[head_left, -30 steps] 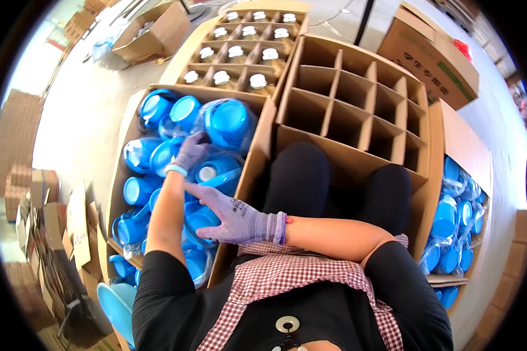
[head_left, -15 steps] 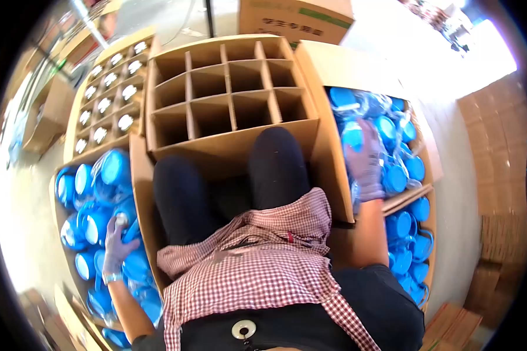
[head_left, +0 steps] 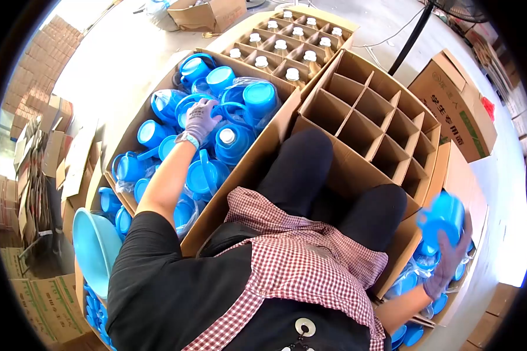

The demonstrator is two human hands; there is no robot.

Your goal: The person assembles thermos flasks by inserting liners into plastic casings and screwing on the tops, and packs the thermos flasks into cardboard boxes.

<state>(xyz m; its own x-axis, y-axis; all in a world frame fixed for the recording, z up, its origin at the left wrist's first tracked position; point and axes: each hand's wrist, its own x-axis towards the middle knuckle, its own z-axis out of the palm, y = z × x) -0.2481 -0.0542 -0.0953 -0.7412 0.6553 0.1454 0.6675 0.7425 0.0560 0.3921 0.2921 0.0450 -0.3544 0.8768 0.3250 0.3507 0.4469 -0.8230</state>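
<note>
My gloved left hand [head_left: 201, 119] rests among blue cups [head_left: 150, 133] in the open carton on the left, its fingers curled at a blue handle or rim. What its fingertips hold is too small to tell. On the far right, my gloved right hand [head_left: 451, 260] holds up a blue cup [head_left: 444, 219], blurred by motion, above the right carton of plastic-wrapped blue cups [head_left: 405, 284]. Just right of my left hand stands a blue cup with a white top [head_left: 227, 137].
Before my knees is a carton with cardboard dividers [head_left: 388, 105]. Behind the left carton, another holds bottles with white caps [head_left: 280, 45]. A light blue basin [head_left: 96, 251] stands at the left. A closed carton [head_left: 457, 111] and a fan pole [head_left: 411, 38] are at the back right.
The view has swung back toward the left. My right hand has come up out of the right carton with a blue cup. My left hand has moved farther up among the left carton's cups.
</note>
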